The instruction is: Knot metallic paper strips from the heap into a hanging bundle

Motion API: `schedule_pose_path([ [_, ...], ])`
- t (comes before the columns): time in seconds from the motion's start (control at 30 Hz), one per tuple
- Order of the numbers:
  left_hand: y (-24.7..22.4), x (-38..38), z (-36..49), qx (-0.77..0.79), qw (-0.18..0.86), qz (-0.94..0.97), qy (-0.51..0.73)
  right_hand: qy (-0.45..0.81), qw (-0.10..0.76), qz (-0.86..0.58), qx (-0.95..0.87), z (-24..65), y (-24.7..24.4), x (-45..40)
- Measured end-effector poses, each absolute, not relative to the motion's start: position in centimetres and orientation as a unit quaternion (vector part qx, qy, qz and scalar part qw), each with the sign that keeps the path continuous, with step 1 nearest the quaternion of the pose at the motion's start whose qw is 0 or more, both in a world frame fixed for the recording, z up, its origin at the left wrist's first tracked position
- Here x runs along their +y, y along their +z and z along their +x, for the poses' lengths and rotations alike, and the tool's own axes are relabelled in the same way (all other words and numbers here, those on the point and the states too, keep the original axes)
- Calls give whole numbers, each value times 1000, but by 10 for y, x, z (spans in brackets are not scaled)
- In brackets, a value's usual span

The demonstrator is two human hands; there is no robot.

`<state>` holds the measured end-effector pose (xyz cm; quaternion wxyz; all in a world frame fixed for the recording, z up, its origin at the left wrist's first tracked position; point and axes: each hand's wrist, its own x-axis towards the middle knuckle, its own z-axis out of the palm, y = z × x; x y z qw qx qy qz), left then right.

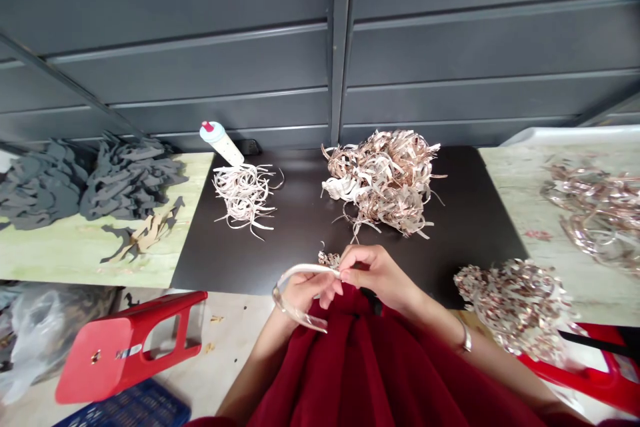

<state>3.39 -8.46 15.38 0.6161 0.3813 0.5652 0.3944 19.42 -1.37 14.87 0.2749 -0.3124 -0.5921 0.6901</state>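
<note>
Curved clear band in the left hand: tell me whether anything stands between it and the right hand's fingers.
Nothing visible does. The curved clear band in the left hand meets the fingers of the right hand at its end. A small glittery clump sits just beyond them on the black table, not between.

Head-worn view looks down, apparently close above the hands point(370, 273).

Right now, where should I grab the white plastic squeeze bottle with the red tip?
Wrap your hand around the leaning cylindrical body of the white plastic squeeze bottle, below the narrower top, coming from the left and above. The body is the widest, plainest part, and the pale curled strips crowd its lower end.
</note>
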Motion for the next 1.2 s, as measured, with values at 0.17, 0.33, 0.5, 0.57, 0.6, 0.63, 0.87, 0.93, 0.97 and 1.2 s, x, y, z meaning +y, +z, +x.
schedule_pose_path([
  [0.17,151,-82,39,593,599,378,383,687,251,-332,-596,194,141,-6],
  [0.33,169,-80,32,558,515,560,331,733,255,-260,-574,190,146,-6],
  [0.5,173,-73,23,521,527,589,322,709,273,-253,-598,191,155,-3],
  [0.57,173,-71,23,507,543,584,329,707,273,-245,-605,192,156,0],
  [0.6,173,-70,23,502,544,583,336,711,274,-240,-602,193,156,1],
  [0.63,173,-70,24,499,538,584,345,718,276,-234,-595,194,155,2],
  [0.87,163,-76,32,556,382,604,424,745,306,-222,-549,199,131,10],
  [0.93,156,-78,32,571,327,624,422,728,283,-214,-587,202,128,14],
  [0.97,153,-79,31,572,296,642,416,718,261,-205,-612,204,128,17],
  [1.2,145,-73,27,541,141,747,360,596,188,-263,-735,195,144,18],
])
